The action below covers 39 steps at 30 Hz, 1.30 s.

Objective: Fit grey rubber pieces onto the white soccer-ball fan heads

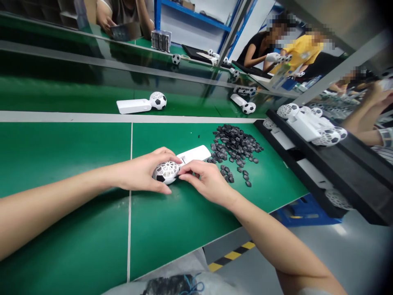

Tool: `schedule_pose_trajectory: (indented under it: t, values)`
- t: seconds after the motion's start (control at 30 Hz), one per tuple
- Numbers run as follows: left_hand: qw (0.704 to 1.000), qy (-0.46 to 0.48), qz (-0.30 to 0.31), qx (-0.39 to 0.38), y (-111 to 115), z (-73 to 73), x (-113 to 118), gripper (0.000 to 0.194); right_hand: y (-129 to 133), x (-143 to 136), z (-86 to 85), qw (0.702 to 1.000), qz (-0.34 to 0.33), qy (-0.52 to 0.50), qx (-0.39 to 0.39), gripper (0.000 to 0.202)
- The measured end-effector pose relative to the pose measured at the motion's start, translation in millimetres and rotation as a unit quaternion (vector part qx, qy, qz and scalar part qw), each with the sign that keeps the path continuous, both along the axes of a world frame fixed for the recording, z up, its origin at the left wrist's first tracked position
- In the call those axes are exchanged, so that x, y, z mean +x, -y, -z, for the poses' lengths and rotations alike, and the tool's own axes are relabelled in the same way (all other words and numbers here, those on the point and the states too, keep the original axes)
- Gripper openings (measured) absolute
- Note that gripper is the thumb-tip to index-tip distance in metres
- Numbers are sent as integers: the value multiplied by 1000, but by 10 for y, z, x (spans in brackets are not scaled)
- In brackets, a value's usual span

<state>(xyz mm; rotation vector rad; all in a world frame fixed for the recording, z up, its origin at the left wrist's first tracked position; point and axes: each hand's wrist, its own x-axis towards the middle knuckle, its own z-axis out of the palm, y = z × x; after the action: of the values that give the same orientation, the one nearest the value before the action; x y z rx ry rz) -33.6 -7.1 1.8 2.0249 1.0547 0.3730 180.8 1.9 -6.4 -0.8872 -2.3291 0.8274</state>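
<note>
On the bench point(76, 159), the left hand point(145, 170) has its fingers clamped around the lattice ball point(168, 169), black patches low on its side, upper openings bare. The right hand point(208, 180) meets its edge, grip unclear; loose black pieces point(236, 143) lie nearby, and black trays point(365, 180) hold more white lattice-ball units point(303, 125).

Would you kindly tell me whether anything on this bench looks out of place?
No damage stands out, but one small dark speck lies alone on the green table, apart from the loose heap of black pieces, so it looks slightly stray.
</note>
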Motion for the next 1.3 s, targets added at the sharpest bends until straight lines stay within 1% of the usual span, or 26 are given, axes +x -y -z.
schedule_pose_trajectory:
  t: [0.13,0.2,0.3,0.4,0.53,0.67,0.77,0.83,0.9,0.97,1.03,1.3]
  values:
    - [994,33,-100,32,86,84,152,41,-27,-37,36,1000,8,-15,13,6]
    - [990,36,-124,48,108,117,205,35,-35,-43,54,1000,12,-16,5,5]
    - [987,35,-142,61,120,136,236,32,-41,-43,82,1000,13,-15,-4,4]
    - [986,38,-149,62,126,139,239,31,-43,-44,92,1000,9,-8,-7,5]
    - [985,42,-154,63,138,152,253,30,-69,-52,75,1000,24,15,-7,8]
    - [983,47,-163,69,143,167,273,30,-133,-63,84,999,27,13,40,20]
    - [983,56,-156,76,137,173,261,29,-180,-61,126,995,-4,-10,97,24]
    - [984,62,-148,78,131,175,241,30,-200,-47,158,990,-37,-25,132,22]
    - [985,68,-142,77,127,179,222,31,-209,-28,186,986,-66,-35,148,19]
    - [984,71,-140,81,126,183,211,32,-205,-12,206,985,-72,-43,150,15]
    - [985,71,-137,81,128,185,210,33,-194,-7,214,987,-60,-49,144,12]
    - [982,64,-164,69,152,184,255,32,-206,-40,153,995,-39,-57,76,15]
